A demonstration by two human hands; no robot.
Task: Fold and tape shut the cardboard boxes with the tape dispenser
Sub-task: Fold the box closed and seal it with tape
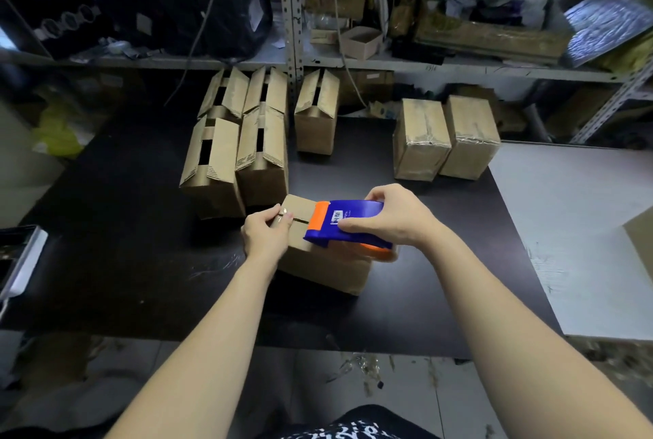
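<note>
Now you have the dispenser on the top seam of the box at centre frame

Your cardboard box sits on the dark table just below the middle of the frame, flaps folded down with the seam showing as a dark slit. The blue-and-orange tape dispenser lies across its top. Your right hand is wrapped firmly round the dispenser, and your left hand clamps the box's left end, thumb on top by the seam. The likely trouble: the flaps look slightly parted, so if your left hand slackens they could spring up and the tape would wrinkle or run off the seam. A pull at an angle could also drag the light box across the table. Behind it, upper centre, stand the unsealed boxes, and to the upper right the taped boxes
</note>
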